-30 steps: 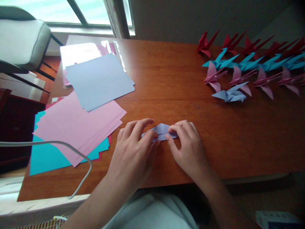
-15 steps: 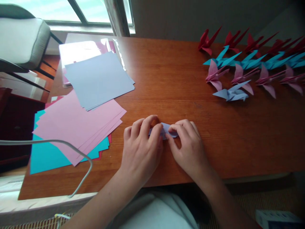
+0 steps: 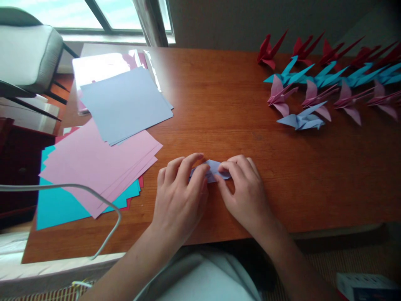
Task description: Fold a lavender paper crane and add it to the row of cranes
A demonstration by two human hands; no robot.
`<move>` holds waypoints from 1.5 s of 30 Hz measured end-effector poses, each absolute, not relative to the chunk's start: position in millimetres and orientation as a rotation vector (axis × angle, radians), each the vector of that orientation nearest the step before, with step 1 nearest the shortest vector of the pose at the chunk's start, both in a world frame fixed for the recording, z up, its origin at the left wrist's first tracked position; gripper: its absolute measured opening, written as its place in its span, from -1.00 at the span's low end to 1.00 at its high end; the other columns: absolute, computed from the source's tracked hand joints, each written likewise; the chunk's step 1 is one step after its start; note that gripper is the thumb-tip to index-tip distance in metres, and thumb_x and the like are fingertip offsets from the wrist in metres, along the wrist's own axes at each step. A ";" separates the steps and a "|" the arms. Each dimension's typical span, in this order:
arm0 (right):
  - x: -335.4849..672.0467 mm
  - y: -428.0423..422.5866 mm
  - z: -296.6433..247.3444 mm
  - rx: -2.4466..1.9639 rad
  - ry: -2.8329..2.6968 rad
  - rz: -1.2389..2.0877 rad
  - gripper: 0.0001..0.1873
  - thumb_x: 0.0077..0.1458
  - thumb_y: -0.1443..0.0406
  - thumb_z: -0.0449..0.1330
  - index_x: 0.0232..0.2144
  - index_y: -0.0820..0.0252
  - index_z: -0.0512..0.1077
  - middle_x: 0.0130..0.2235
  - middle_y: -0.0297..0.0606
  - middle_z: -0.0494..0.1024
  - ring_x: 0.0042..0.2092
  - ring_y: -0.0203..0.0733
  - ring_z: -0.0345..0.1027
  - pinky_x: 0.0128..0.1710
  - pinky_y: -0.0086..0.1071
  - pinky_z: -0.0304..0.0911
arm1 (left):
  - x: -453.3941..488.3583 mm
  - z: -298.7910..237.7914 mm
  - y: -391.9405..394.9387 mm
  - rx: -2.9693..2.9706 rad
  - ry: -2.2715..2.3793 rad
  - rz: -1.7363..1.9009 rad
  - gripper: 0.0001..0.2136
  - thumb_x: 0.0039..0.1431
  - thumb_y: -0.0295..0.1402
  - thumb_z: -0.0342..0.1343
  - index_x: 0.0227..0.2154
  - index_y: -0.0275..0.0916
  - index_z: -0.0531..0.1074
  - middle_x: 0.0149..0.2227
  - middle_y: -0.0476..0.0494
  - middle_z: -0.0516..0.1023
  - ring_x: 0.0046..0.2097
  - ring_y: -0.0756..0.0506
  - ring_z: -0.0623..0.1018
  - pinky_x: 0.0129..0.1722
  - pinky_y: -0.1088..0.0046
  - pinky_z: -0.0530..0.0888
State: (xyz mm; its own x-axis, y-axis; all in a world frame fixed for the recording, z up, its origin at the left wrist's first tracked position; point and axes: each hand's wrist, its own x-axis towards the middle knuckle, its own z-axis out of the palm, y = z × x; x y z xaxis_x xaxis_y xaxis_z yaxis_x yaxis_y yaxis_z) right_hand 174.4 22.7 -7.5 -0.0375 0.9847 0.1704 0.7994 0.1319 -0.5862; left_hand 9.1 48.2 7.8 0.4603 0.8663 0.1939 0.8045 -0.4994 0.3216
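A small folded piece of lavender-blue paper [image 3: 214, 169] lies on the wooden table [image 3: 219, 104] near its front edge. My left hand [image 3: 180, 196] presses its fingertips on the paper's left end, fingers curled. My right hand [image 3: 244, 192] pinches the paper's right end against the table. Most of the paper is hidden under my fingers.
Stacks of loose sheets lie at the left: lavender-blue [image 3: 123, 102], pink [image 3: 97, 163], cyan [image 3: 62, 205]. Rows of finished paper cranes stand at the back right: red [image 3: 267, 50], cyan [image 3: 288, 75], pink [image 3: 278, 96], one lavender-blue [image 3: 300, 119]. A grey cable [image 3: 103, 205] loops at the front left.
My left fingers slid right over the folded paper, covering more of it, then eased back slightly. The right hand stayed in place.
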 end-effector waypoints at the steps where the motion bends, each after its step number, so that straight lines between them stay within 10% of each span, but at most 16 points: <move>1: 174.4 22.7 -7.6 -1.714 -1.883 0.455 -0.95 0.24 0.38 0.15 -0.26 0.13 0.34 -0.22 -0.17 0.45 -0.15 -0.01 0.29 -0.13 -0.16 0.24 | 6.8 8.4 47.0 2.501 1.456 0.522 -0.84 0.28 -0.48 0.08 -0.11 -0.22 0.44 0.14 -0.24 0.50 0.07 -0.31 0.41 -0.01 0.05 0.40; 15: 174.6 22.4 -8.3 -1.705 -1.879 0.451 -0.93 0.24 0.39 0.16 -0.25 0.12 0.33 -0.22 -0.18 0.45 -0.16 -0.02 0.30 -0.14 -0.16 0.24 | -10.2 10.7 51.0 2.370 1.412 0.558 -0.93 0.27 -0.42 0.18 -0.32 -0.14 0.53 0.13 -0.18 0.50 0.08 -0.28 0.41 0.02 0.01 0.41; 45: 174.6 22.8 -9.1 -1.698 -1.881 0.450 -0.94 0.25 0.38 0.15 -0.25 0.12 0.33 -0.22 -0.17 0.44 -0.15 0.00 0.30 -0.14 -0.14 0.25 | 13.6 8.8 50.8 2.569 1.474 0.435 -0.86 0.32 -0.44 0.01 -0.12 -0.24 0.42 0.18 -0.28 0.48 0.15 -0.33 0.40 0.02 0.05 0.34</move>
